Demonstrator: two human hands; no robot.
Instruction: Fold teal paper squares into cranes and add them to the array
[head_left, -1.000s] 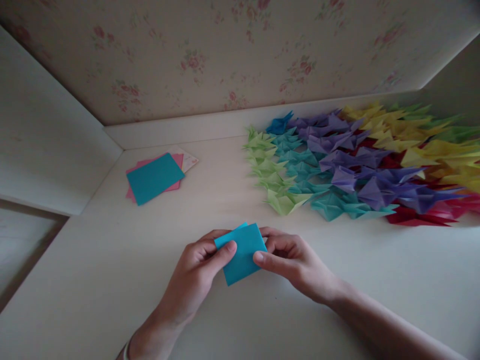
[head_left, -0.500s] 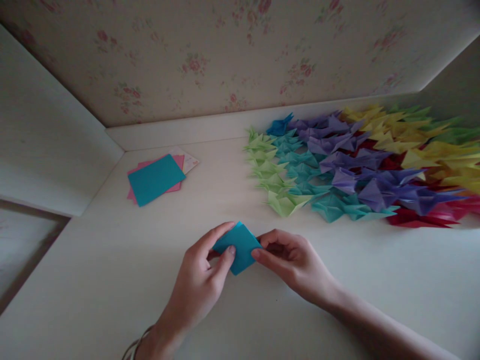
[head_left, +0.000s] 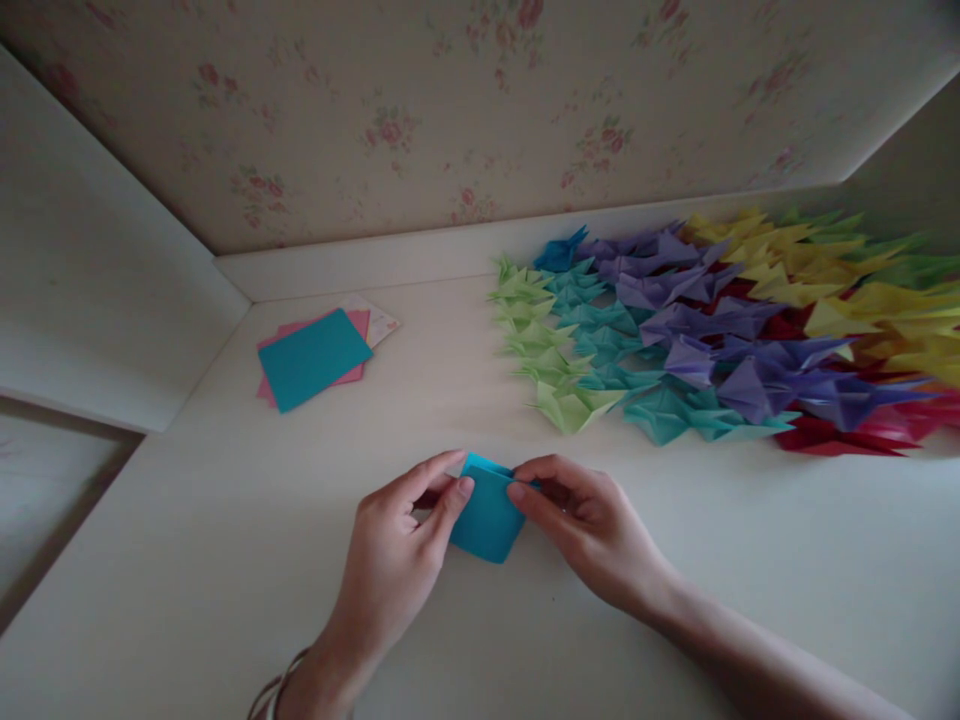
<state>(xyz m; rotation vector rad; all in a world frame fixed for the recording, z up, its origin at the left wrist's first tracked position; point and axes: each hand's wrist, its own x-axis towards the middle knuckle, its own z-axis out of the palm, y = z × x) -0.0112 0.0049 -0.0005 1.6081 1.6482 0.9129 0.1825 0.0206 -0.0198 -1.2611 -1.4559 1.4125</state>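
A small folded square of blue origami paper (head_left: 489,520) is held between my two hands, just above the white table. My left hand (head_left: 401,540) pinches its upper left edge, thumb on the front and fingers behind. At the upper right corner, my right hand (head_left: 589,515) grips it between thumb and index finger. Along the top edge the layers stand slightly apart, with a back layer showing above the front one. The fingertips behind the paper are hidden.
To the left lies a stack of teal paper (head_left: 315,358) over pink sheets (head_left: 358,325) and a whitish printed piece (head_left: 382,322). Rows of folded paper cranes in green (head_left: 574,403), teal (head_left: 664,412), purple (head_left: 757,385), yellow (head_left: 862,310) and red (head_left: 840,437) fill the right back, by the wall.
The folded blue paper has been turned in my fingers, from a diamond stance to a squarer one. Its top layers have parted a little. Both hands keep their pinch.
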